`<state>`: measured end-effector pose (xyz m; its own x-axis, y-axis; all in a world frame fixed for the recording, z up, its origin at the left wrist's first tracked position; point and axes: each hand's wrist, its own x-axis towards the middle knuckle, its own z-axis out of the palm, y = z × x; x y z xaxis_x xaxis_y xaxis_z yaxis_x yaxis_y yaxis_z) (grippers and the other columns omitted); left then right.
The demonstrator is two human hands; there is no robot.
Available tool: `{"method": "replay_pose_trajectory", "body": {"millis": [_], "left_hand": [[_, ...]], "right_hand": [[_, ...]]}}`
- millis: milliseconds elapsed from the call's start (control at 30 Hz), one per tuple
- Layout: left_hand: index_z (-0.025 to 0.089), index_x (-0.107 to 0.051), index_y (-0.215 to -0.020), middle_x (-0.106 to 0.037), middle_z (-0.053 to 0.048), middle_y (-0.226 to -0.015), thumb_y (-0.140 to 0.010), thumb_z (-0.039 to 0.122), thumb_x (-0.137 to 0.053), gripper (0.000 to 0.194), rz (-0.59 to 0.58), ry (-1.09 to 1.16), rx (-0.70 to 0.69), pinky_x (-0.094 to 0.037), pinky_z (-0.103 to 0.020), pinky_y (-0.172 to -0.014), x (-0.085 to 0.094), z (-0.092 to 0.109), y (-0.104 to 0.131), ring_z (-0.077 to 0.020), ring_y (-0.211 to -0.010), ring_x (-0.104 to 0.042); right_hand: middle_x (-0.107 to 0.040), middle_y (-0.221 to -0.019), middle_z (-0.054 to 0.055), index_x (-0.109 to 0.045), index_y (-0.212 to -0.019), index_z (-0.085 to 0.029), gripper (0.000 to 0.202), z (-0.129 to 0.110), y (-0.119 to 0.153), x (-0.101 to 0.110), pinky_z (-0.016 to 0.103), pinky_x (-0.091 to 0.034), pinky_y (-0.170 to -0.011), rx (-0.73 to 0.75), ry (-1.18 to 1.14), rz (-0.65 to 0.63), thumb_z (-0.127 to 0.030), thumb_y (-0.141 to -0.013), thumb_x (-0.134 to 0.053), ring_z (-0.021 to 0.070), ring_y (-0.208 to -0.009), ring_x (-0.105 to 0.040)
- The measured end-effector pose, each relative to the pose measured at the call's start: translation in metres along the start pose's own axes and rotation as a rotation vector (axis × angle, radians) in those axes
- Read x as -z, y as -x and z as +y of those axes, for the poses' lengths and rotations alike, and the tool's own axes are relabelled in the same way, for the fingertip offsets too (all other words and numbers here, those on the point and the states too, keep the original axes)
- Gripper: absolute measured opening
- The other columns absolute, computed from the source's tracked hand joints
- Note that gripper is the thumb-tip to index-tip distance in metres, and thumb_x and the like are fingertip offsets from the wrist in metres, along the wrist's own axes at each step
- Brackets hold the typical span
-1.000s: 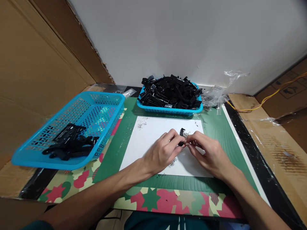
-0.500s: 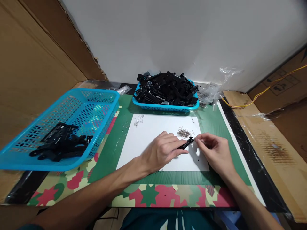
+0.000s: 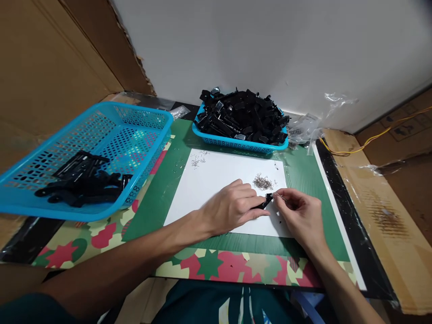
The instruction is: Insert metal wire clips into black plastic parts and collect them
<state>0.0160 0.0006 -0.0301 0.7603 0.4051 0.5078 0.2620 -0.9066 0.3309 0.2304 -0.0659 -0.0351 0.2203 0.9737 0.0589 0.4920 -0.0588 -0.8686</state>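
A: Head view: hands?
B: Left hand (image 3: 232,208) grasps black part (image 3: 267,199) over white sheet (image 3: 219,168); right hand (image 3: 302,213) pinches something thin at the part's end, identity unclear.
A: Handling?
B: Probably light, stiff, slick. Best hold: long sides, 2 fingertips.

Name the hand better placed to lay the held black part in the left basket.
Left, I'd judge: the left hand grips the black part and is nearer the left basket; the right hand is farther off.
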Motion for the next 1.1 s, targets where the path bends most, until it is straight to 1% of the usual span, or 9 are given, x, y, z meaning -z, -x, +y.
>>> {"method": "replay_pose_trajectory", "body": {"millis": [200, 367, 567, 867, 1100], "left_hand": [[0.014, -0.072, -0.105, -0.071, -0.003, -0.078, -0.108, 0.038, -0.055, 0.03, -0.016, 0.011, 0.01, -0.04, -0.034, -0.07, -0.0018, 0.0008, 0.0008, -0.0184, -0.074, -0.062], [0.014, -0.072, -0.104, -0.07, -0.004, -0.078, -0.109, 0.037, -0.053, 0.031, -0.022, -0.005, -0.009, -0.04, -0.034, -0.07, -0.0031, 0.0004, 0.0025, -0.0187, -0.074, -0.062], [0.01, -0.072, -0.103, -0.068, -0.004, -0.076, -0.109, 0.036, -0.053, 0.033, -0.01, -0.011, -0.05, -0.038, -0.034, -0.07, -0.004, -0.0005, 0.0032, -0.0189, -0.073, -0.061], [0.011, -0.073, -0.104, -0.067, -0.003, -0.074, -0.108, 0.037, -0.054, 0.032, -0.027, -0.032, -0.049, -0.039, -0.034, -0.07, -0.0027, 0.0003, 0.002, -0.0188, -0.072, -0.06], [0.012, -0.073, -0.103, -0.068, -0.004, -0.075, -0.11, 0.038, -0.051, 0.034, -0.046, -0.057, -0.048, -0.04, -0.034, -0.071, -0.0025, 0.0001, 0.0029, -0.0188, -0.073, -0.061]], "right_hand": [[-0.072, -0.068, 0.003, -0.079, -0.086, -0.017, 0.021, -0.0008, 0.0004, -0.0001, 0.028, -0.044, -0.054, 0.024, 0.061, 0.012, -0.036, -0.089, -0.071, 0.0147, -0.056, -0.056], [-0.074, -0.071, 0.004, -0.079, -0.087, -0.018, 0.02, 0.0011, 0.0033, 0.0015, 0.029, -0.046, -0.054, 0.052, 0.093, 0.011, -0.035, -0.089, -0.071, 0.0149, -0.056, -0.058], [-0.068, -0.064, 0.001, -0.075, -0.082, -0.018, 0.017, -0.0039, 0.0033, 0.0003, 0.027, -0.042, -0.052, 0.094, 0.138, 0.038, -0.033, -0.089, -0.071, 0.0133, -0.054, -0.054], [-0.07, -0.068, 0.0, -0.07, -0.081, -0.019, 0.015, -0.0022, 0.0044, -0.0022, 0.026, -0.044, -0.055, 0.126, 0.144, 0.013, -0.03, -0.09, -0.069, 0.0133, -0.057, -0.059], [-0.073, -0.07, 0.001, -0.071, -0.081, -0.019, 0.016, -0.0032, 0.0011, 0.0038, 0.025, -0.046, -0.056, 0.133, 0.147, -0.066, -0.031, -0.091, -0.068, 0.0139, -0.058, -0.063]]}}
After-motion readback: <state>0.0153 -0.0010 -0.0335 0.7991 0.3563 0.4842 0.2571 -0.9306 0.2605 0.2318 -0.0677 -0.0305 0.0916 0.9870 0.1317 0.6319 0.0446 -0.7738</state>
